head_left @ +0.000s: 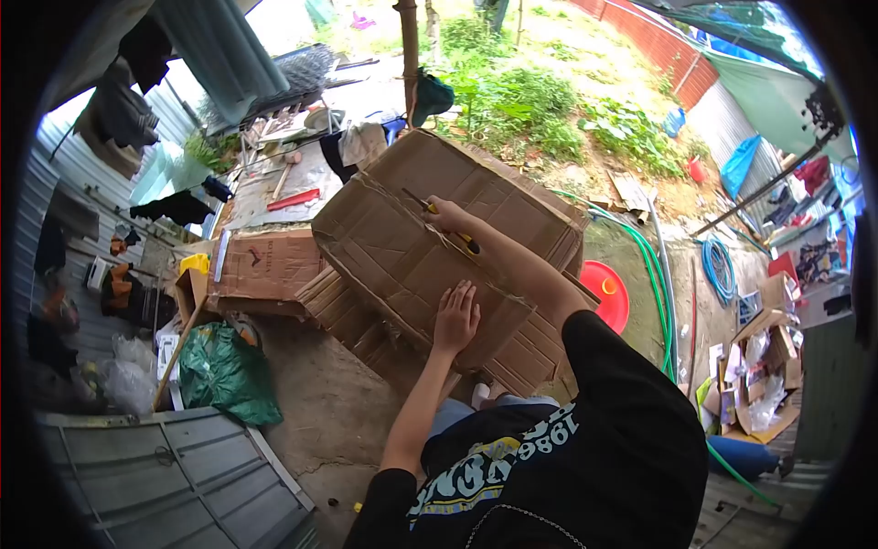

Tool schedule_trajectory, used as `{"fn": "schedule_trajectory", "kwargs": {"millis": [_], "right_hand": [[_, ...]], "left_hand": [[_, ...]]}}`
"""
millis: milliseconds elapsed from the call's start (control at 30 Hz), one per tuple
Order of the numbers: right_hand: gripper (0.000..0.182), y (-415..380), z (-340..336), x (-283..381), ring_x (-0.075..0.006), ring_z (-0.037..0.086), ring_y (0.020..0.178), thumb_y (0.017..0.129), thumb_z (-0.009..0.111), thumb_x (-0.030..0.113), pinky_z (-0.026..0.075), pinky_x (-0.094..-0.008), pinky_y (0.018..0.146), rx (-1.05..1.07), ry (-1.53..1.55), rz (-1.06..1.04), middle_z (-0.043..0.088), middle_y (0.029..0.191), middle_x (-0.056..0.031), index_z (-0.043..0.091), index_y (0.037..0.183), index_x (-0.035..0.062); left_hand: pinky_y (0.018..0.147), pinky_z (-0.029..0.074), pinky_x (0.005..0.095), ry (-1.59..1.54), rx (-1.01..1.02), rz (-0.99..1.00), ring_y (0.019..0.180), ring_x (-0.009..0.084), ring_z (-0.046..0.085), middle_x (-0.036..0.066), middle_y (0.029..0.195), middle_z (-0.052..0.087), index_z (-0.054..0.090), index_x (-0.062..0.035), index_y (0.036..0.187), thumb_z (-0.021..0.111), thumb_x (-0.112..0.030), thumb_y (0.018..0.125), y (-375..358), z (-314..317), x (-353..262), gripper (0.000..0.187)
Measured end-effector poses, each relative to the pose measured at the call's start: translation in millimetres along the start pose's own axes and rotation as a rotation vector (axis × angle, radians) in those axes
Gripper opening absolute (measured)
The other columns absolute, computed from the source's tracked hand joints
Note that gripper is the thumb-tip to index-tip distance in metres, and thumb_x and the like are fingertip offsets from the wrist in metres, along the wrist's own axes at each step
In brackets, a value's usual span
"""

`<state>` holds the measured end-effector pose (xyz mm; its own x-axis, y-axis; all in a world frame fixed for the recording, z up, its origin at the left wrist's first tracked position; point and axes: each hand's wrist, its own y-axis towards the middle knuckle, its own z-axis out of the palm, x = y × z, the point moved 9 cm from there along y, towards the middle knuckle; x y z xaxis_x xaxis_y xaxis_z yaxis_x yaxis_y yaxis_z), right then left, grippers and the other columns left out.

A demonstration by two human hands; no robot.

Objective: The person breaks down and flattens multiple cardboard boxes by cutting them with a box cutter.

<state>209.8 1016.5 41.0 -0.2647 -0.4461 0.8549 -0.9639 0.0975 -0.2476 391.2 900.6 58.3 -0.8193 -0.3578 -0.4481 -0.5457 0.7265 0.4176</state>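
A large brown cardboard box (384, 247) stands tilted in front of me, creased and with torn edges along its seam. My right hand (448, 217) is closed around a utility knife (471, 243) with a yellow-and-black handle. Its thin dark blade points to the upper left, over the seam between two cardboard panels. Flat on the near panel, fingers stretched out, rests my left hand (456, 317). More folded cardboard (521, 361) shows beneath the box, close to my legs.
Another printed carton (265, 265) lies at the left, above a green plastic bag (224, 371). To the right are a red basin (604, 297), a green hose (660, 302) and a coiled blue hose (719, 270). A wooden post (409, 55) rises behind the box.
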Motion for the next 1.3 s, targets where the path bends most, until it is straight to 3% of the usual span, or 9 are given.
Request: {"fn": "schedule_trajectory", "kwargs": {"millis": [100, 200, 300, 433, 600, 700, 767, 967, 1300], "right_hand": [[0.026, 24.8, 10.6, -18.7, -0.0367, 0.059, 0.078, 0.083, 0.044, 0.022, 0.047, -0.0426, 0.063, -0.147, -0.389, 0.061, 0.059, 0.087, -0.0209, 0.047, 0.101, 0.0029], [0.026, -6.0, 18.8, 9.5, -0.0371, 0.059, 0.08, 0.083, 0.038, 0.018, 0.048, -0.0433, 0.065, 0.1, -0.63, -0.036, 0.058, 0.086, -0.0225, 0.047, 0.104, 0.004], [0.026, -61.5, 21.2, -9.4, -0.0386, 0.058, 0.081, 0.081, 0.039, 0.015, 0.047, -0.0458, 0.07, 0.389, -0.783, 0.145, 0.058, 0.088, -0.0236, 0.047, 0.103, 0.0041], [0.025, -145.6, -6.0, -58.6, -0.0374, 0.058, 0.079, 0.081, 0.039, 0.014, 0.047, -0.0456, 0.068, 0.338, -0.938, 0.087, 0.058, 0.084, -0.0226, 0.047, 0.102, 0.0041], [0.023, -296.1, -40.9, -110.2, -0.0351, 0.058, 0.073, 0.077, 0.045, 0.011, 0.047, -0.0437, 0.062, 0.099, -0.841, 0.199, 0.059, 0.078, -0.0193, 0.045, 0.099, 0.0029], [0.021, -395.8, -39.5, -115.1, -0.0346, 0.059, 0.069, 0.075, 0.047, 0.011, 0.047, -0.0433, 0.059, 0.185, -0.842, 0.327, 0.059, 0.072, -0.0176, 0.05, 0.093, 0.0002], [0.019, -481.5, -25.5, -157.5, -0.0357, 0.059, 0.072, 0.077, 0.044, 0.015, 0.048, -0.045, 0.063, 0.428, -0.847, 0.612, 0.059, 0.076, -0.0207, 0.054, 0.086, 0.0012], [0.021, -691.0, 43.9, -269.4, -0.0367, 0.059, 0.069, 0.081, 0.042, 0.02, 0.046, -0.0485, 0.062, -0.03, -0.407, 1.237, 0.059, 0.075, -0.022, 0.052, 0.087, 0.0028], [0.028, -741.1, 228.4, -282.9, -0.0397, 0.057, 0.079, 0.077, 0.043, 0.019, 0.045, -0.0482, 0.068, -0.381, 0.12, 1.321, 0.058, 0.082, -0.0269, 0.052, 0.095, 0.0]], "left_hand": [[0.095, 0.031, 0.0384, -0.008, -0.072, -0.069, 0.11, 0.0254, 0.043, 0.014, 0.113, 0.048, 0.046, -0.0008, 0.108, 0.044, -0.014, 0.083, -9.3, -4.7, 10.2, 0.029], [0.093, 0.032, 0.0389, -0.027, -0.123, -0.102, 0.108, 0.0261, 0.044, 0.014, 0.111, 0.048, 0.048, -0.0008, 0.106, 0.044, -0.011, 0.082, -10.3, -13.3, 15.0, 0.026], [0.09, 0.033, 0.0392, -0.035, -0.143, -0.1, 0.104, 0.0269, 0.046, 0.014, 0.108, 0.049, 0.048, -0.0006, 0.103, 0.045, -0.008, 0.08, -5.7, -8.5, 18.4, 0.024], [0.088, 0.033, 0.0388, -0.057, -0.102, -0.086, 0.099, 0.0265, 0.047, 0.013, 0.104, 0.049, 0.048, -0.0011, 0.1, 0.045, -0.007, 0.079, 5.2, -1.9, 16.9, 0.022], [0.086, 0.033, 0.0372, -0.079, -0.058, -0.026, 0.099, 0.0246, 0.046, 0.011, 0.103, 0.048, 0.047, -0.0031, 0.1, 0.047, -0.006, 0.077, 5.7, 13.1, -0.1, 0.024], [0.089, 0.032, 0.0381, -0.047, 0.029, 0.039, 0.103, 0.0239, 0.044, 0.01, 0.108, 0.046, 0.046, -0.0044, 0.104, 0.048, -0.007, 0.074, 18.2, 21.3, -13.1, 0.031], [0.09, 0.031, 0.0392, -0.035, 0.052, 0.099, 0.106, 0.0237, 0.043, 0.01, 0.11, 0.046, 0.045, -0.0066, 0.109, 0.048, -0.009, 0.075, 39.2, 18.7, -15.4, 0.035], [0.096, 0.025, 0.0453, 0.115, 0.263, 0.321, 0.12, 0.0222, 0.034, 0.005, 0.125, 0.04, 0.041, -0.0124, 0.123, 0.042, -0.021, 0.08, 104.5, 66.4, -9.3, 0.044], [0.093, 0.03, 0.0457, 0.242, 0.533, 0.227, 0.12, 0.021, 0.034, 0.005, 0.13, 0.035, 0.034, -0.0117, 0.128, 0.036, -0.031, 0.084, 171.1, 119.1, -2.1, 0.049]]}}
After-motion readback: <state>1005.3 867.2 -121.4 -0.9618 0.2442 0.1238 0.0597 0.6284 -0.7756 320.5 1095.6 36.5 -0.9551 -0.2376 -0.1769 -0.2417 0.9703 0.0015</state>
